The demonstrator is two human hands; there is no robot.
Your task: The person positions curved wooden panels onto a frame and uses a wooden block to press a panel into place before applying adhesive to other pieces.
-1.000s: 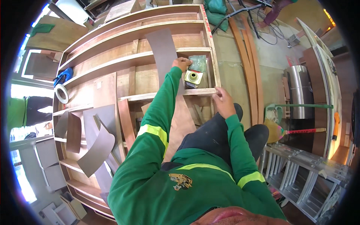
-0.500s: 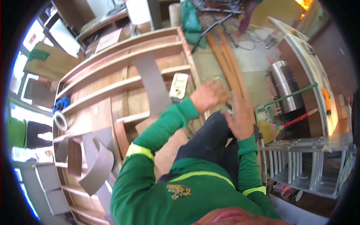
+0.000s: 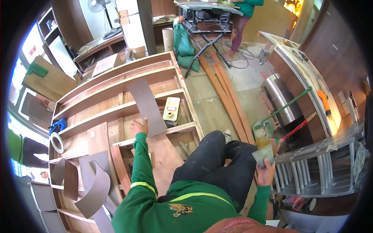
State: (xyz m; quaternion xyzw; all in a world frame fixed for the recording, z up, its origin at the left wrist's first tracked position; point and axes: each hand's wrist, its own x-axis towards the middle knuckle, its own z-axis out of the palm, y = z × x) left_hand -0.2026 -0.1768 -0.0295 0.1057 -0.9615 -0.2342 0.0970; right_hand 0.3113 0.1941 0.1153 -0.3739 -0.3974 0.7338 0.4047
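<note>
My left hand (image 3: 140, 127), fingers spread, is over the wooden shelf frame (image 3: 198, 128), its fingertips at the edge of a grey-brown laminate strip (image 3: 147, 106). Whether it presses on the strip I cannot tell. The strip lies slantwise across the frame's dividers. Beside it a yellow-and-white rectangular can (image 3: 171, 110) stands inside the frame. Out to the right, my right hand (image 3: 266, 173) grips a flat, squarish grey-green piece (image 3: 264, 155) by its lower edge; its exact kind is not clear.
Curled laminate offcuts (image 3: 95, 190) and a roll of tape (image 3: 57, 143) lie on the frame's left. An aluminium ladder (image 3: 314, 167), a broom (image 3: 299, 127) and a metallic cylinder (image 3: 285, 97) are at right. Long wooden boards (image 3: 225, 93) lie on the floor; a co-worker (image 3: 241, 23) stands by a machine table (image 3: 206, 15).
My hands, close together before, have parted. The left has gone left to the laminate strip; the right has dropped toward my right side, the flat piece now plainly showing. The view has shifted.
</note>
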